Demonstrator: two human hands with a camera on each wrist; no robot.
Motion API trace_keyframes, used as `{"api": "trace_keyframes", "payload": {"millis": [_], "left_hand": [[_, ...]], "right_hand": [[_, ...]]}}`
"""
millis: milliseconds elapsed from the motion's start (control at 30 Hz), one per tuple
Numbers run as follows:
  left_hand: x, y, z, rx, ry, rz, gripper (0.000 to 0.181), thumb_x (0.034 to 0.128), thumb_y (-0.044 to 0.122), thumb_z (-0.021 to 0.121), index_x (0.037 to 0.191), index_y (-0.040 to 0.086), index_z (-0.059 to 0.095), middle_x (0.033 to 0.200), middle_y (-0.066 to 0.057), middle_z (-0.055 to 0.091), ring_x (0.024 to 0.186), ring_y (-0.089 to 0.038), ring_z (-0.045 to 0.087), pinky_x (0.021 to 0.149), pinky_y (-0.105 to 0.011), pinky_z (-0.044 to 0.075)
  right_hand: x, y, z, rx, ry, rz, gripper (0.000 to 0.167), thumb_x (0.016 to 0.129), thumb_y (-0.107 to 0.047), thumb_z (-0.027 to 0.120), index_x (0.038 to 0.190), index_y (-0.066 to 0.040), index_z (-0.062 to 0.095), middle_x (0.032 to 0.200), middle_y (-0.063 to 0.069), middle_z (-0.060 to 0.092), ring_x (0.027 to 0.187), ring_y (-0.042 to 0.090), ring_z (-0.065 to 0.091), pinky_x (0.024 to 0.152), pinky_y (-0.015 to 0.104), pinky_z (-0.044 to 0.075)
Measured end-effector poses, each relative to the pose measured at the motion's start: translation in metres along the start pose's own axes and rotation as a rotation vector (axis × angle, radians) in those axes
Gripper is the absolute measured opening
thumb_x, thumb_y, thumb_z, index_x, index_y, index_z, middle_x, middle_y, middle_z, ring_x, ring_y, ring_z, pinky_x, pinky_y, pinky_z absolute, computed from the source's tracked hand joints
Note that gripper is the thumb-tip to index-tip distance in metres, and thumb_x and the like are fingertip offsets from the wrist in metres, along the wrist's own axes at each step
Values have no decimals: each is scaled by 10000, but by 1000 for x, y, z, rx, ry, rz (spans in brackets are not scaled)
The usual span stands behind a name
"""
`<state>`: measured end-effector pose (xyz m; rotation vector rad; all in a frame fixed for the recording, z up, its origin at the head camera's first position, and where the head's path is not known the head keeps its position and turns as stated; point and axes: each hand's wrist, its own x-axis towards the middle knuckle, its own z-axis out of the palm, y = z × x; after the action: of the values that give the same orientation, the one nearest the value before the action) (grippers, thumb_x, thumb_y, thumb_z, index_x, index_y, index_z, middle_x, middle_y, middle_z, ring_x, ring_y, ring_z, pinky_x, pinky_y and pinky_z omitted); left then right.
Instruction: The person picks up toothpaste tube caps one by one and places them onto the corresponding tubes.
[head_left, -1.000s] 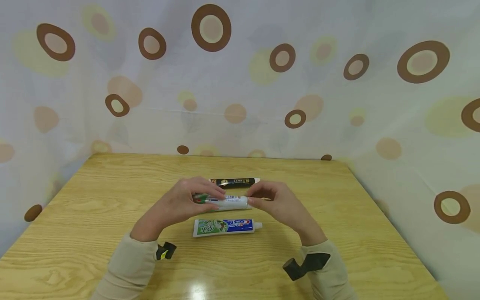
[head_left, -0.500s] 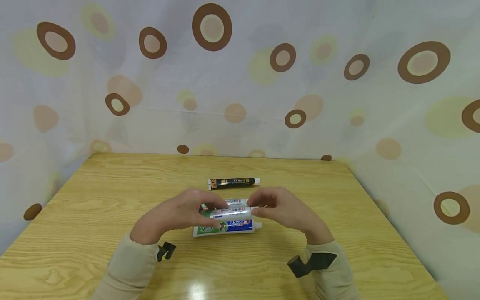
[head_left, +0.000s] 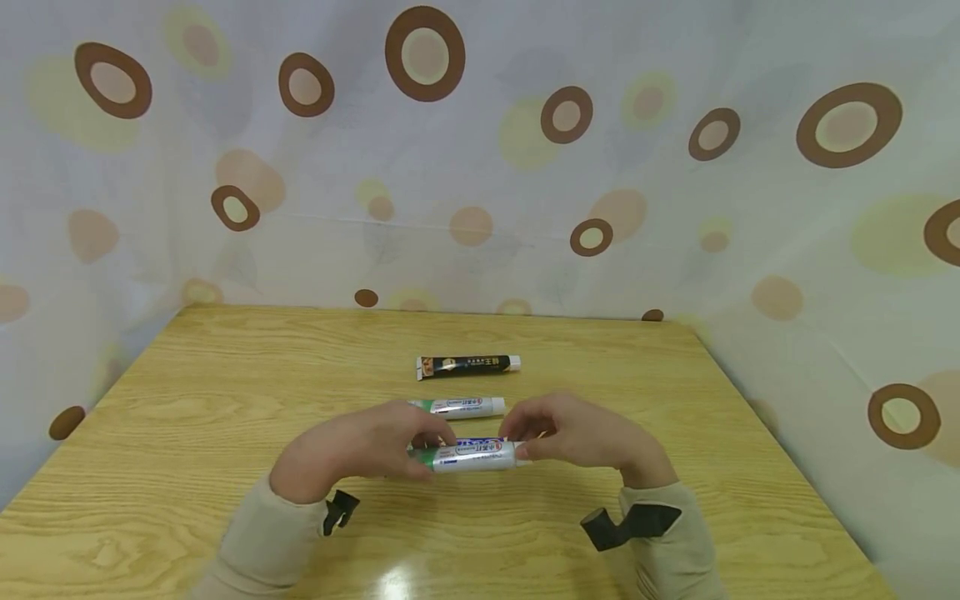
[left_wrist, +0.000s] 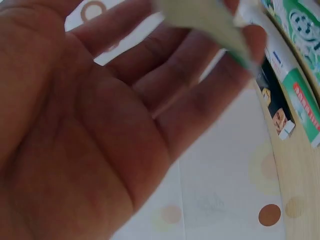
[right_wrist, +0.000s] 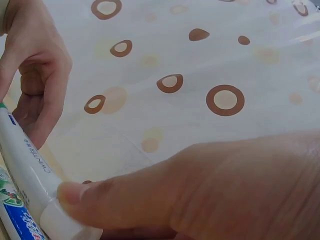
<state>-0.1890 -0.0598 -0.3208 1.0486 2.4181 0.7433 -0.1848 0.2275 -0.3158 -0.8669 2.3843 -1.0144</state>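
Observation:
My left hand (head_left: 367,446) holds the flat, green end of a white-and-green toothpaste tube (head_left: 480,457), and my right hand (head_left: 581,435) pinches it near the white cap. In the head view this tube hides most of a blue-and-green toothpaste tube (head_left: 471,441); both also show in the right wrist view, the held tube (right_wrist: 31,162) beside the blue one (right_wrist: 21,220). Just behind, a second white-and-green tube (head_left: 468,407) lies on the table. In the left wrist view the fingers curl around a blurred, pale tube end (left_wrist: 205,22).
Farther back on the wooden table (head_left: 262,367) lies a black toothpaste tube (head_left: 467,367) with a white cap, roughly parallel to the others. A pale curtain (head_left: 480,167) with brown rings stands behind the table and along its sides.
Both hands have brought the held tube toward the front, from the second white-and-green tube's place to over the blue-and-green one. The second white-and-green tube and the black tube are now uncovered.

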Motion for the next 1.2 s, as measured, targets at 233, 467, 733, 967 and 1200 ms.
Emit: {"api": "trace_keyframes", "payload": {"millis": [233, 467, 733, 967, 1200], "left_hand": [[9, 8, 15, 118, -24, -98, 293, 789, 201, 841, 1046, 158, 708, 892, 89, 659, 774, -65, 541, 742, -256, 476], [18, 14, 35, 197, -96, -137, 289, 750, 236, 878, 954, 144, 697, 805, 96, 622, 596, -44, 516, 579, -212, 461], [20, 21, 50, 349, -69, -124, 282, 699, 205, 909, 831, 140, 669, 758, 87, 603, 626, -41, 487, 584, -197, 443], [24, 28, 55, 427, -82, -157, 308, 695, 158, 898, 815, 171, 615, 763, 83, 585, 653, -59, 489, 620, -211, 452], [25, 29, 60, 470, -86, -206, 386, 687, 153, 909, 922, 179, 604, 845, 39, 604, 712, -68, 509, 675, -228, 486]], "right_hand": [[8, -3, 9, -101, -121, 75, 140, 911, -100, 691, 1043, -145, 705, 995, -45, 691, 877, 80, 632, 790, 248, 522], [13, -4, 18, -158, -182, 132, 160, 856, -37, 733, 985, -124, 696, 961, -37, 675, 878, 78, 621, 789, 256, 517], [18, -8, 27, -226, -229, 191, 174, 836, -54, 768, 980, -120, 697, 899, -36, 669, 808, 52, 591, 725, 248, 501], [21, -9, 30, -249, -233, 230, 170, 845, -54, 765, 987, -120, 700, 913, 3, 681, 790, 60, 574, 710, 243, 489], [22, -7, 32, -230, -223, 221, 157, 858, -47, 751, 986, -121, 698, 932, 1, 677, 820, 73, 575, 750, 251, 487]]}}
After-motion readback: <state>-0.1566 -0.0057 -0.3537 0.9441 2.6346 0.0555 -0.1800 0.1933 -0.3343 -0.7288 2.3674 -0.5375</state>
